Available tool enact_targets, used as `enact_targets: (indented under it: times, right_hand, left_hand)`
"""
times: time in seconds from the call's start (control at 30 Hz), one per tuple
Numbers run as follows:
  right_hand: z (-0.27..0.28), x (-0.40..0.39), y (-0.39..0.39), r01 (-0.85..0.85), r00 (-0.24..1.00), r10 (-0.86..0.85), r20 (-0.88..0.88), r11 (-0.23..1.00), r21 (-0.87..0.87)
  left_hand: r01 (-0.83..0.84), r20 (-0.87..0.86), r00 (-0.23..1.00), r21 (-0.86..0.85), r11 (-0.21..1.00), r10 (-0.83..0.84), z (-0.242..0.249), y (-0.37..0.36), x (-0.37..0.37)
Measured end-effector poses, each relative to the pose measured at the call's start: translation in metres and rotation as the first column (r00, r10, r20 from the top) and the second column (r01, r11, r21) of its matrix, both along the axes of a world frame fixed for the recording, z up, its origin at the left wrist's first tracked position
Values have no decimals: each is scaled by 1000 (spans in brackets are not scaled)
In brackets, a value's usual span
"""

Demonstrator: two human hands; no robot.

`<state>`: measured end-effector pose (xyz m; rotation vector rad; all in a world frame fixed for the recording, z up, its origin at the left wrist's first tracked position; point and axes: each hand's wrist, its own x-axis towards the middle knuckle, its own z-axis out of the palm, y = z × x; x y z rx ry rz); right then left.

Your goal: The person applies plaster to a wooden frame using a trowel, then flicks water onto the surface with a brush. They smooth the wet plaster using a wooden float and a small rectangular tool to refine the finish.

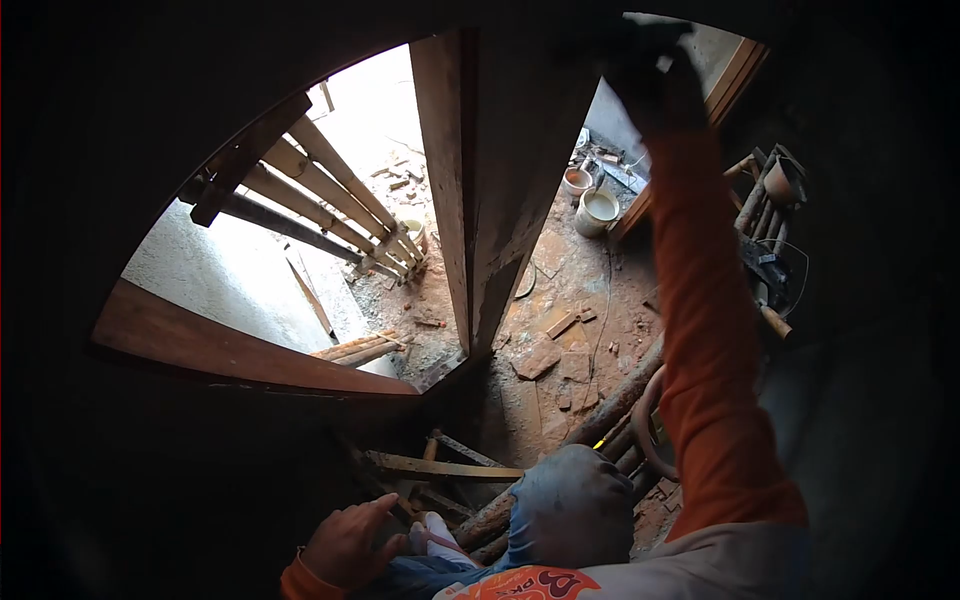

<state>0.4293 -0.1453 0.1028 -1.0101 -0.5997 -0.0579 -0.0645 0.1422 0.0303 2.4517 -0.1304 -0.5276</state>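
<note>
Reaching high with the right grip (pixel 665 92), probably for height, apparently with a dark object (pixel 622 40) at the fingertips, but too deep in shadow to tell how far closed or how firmly held. Resting the left grip (pixel 350 540) low near the lap, loosely open with nothing visible in it, perhaps for balance. Looking down past a wooden frame (pixel 440 150) onto a rubble-strewn floor (pixel 632 290) in a dim, rough room, with a pale bucket (pixel 598 206) below the right grip.

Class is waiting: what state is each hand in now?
Left hand: open, fingers loosely bent, nothing visible in it.
Right hand: raised, too dark to tell.
</note>
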Motion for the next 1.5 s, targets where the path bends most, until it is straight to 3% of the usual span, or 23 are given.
enact_targets:
  times: [0.07, 0.1, 0.2, 0.33, 0.4, 0.43, 0.47, 0.5, 0.57, 0.63, 0.73, 0.87, 0.97, 1.03, 1.1, 1.17, 1.23, 1.27, 1.3, 1.37, 1.43, 1.47, 1.5]
  right_hand:
    - [80, 1, -1, -324, 928, 366, -74, 887, 330]
    - [120, -31, 10, 4, 982, 5, 188, 999, -51]
    - [169, -55, 7, -328, 940, 298, 167, 925, 192]
    - [149, -80, -12, -545, 838, 511, 192, 762, 350]
    - [92, -89, -27, -707, 662, 728, 180, 526, 472]
    - [41, -79, -44, -468, 884, 420, 207, 802, 371]
    - [10, -104, -35, -201, 971, 240, -6, 827, 525]
    - [-41, -93, -54, -393, 896, 443, 18, 774, 497]
    - [-79, -135, -37, 16, 961, 105, -255, 902, 431]
    - [-128, -138, -42, -6, 918, 180, -353, 897, 441]
    - [-183, -125, -51, -309, 867, 462, -190, 795, 523]
    - [-161, -119, -43, -56, 903, 209, -374, 923, 381]
    - [-122, -107, -46, -263, 960, 278, -22, 927, 267]
    - [-101, -100, -42, -39, 988, 58, -141, 990, 132]
    - [-113, -69, -49, 149, 985, -120, 123, 952, -267]
    - [-110, -53, -44, 259, 946, -162, 282, 900, -350]
    - [-91, -35, -40, 221, 961, -139, 240, 906, -360]
    - [-69, -35, -35, 382, 907, -241, 346, 816, -433]
    - [-42, -38, -31, 532, 831, -319, 456, 695, -484]
    - [-8, -21, -27, 716, 576, -323, 751, 643, -272]
    - [24, -29, -24, 569, 773, -227, 592, 660, -489]
    - [21, -30, -17, 562, 781, -224, 583, 659, -500]
    - [16, -31, -10, 646, 632, -211, 745, 675, -357]
  left_hand:
    - [13, 20, 1000, -7, 1000, -13, -3, 0, 3]
    - [8, 42, 999, -14, 1000, -7, -3, -2, 6]
    - [6, 58, 998, -27, 1000, -4, -9, 0, 7]
    - [4, 123, 992, -40, 999, 1, -13, -1, 7]
    - [25, 110, 994, -51, 998, -19, -12, 0, 5]
    - [46, 68, 997, -68, 997, -42, -9, 1, 3]
    - [25, 77, 997, -72, 997, -19, -7, -1, 3]
    - [31, 98, 995, -60, 998, -25, -4, -2, 3]
    - [21, 63, 998, -49, 999, -18, -2, -3, 3]
    - [20, 46, 999, -54, 998, -17, -6, -3, 0]
    - [-90, 40, 995, -139, 986, 96, 2, -12, -1]
    - [-108, 32, 993, -177, 978, 115, 1, -14, 0]
    - [-80, 57, 994, -132, 988, 89, -2, -14, 1]
    - [-113, 30, 993, -133, 985, 118, 3, -17, 2]
    - [-122, 16, 992, -134, 983, 125, 5, -20, 1]
    - [-127, 16, 991, -138, 982, 131, 5, -16, 5]
    - [7, -79, 997, -78, 997, -13, 3, -10, 10]
    - [4, -95, 995, -76, 997, -11, 3, -10, 11]
    - [5, -91, 996, -49, 999, -9, 4, -9, 11]
    - [5, -109, 994, -29, 1000, -8, 2, -10, 10]
    - [13, -69, 998, 4, 1000, -13, 0, -10, 11]
    - [12, -82, 997, -1, 1000, -12, 0, -10, 12]
    - [4, -82, 997, -12, 1000, -5, -1, -10, 12]
